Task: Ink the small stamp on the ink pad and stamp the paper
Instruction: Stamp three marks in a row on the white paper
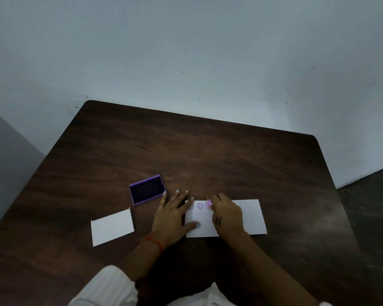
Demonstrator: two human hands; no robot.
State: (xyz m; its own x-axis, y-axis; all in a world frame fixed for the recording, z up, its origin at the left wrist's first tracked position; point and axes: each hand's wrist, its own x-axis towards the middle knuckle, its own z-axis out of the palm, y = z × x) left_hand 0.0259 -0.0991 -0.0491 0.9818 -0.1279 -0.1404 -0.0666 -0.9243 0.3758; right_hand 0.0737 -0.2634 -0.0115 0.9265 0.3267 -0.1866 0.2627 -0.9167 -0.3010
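A white paper [252,217] lies on the dark wooden table [208,155] near its front. My left hand [171,214] rests flat with spread fingers on the paper's left end, thumb on the sheet. My right hand [227,214] grips a small pink stamp [209,203] and presses it onto the paper's top edge. Two faint purple round prints [199,206] show to the left of the stamp. The open purple ink pad [146,190] with a dark inked surface sits just left of my left hand's fingertips.
A second white paper [112,227] lies at the front left of the table. A pale wall stands behind the table's far edge. Dark floor shows to the right of the table.
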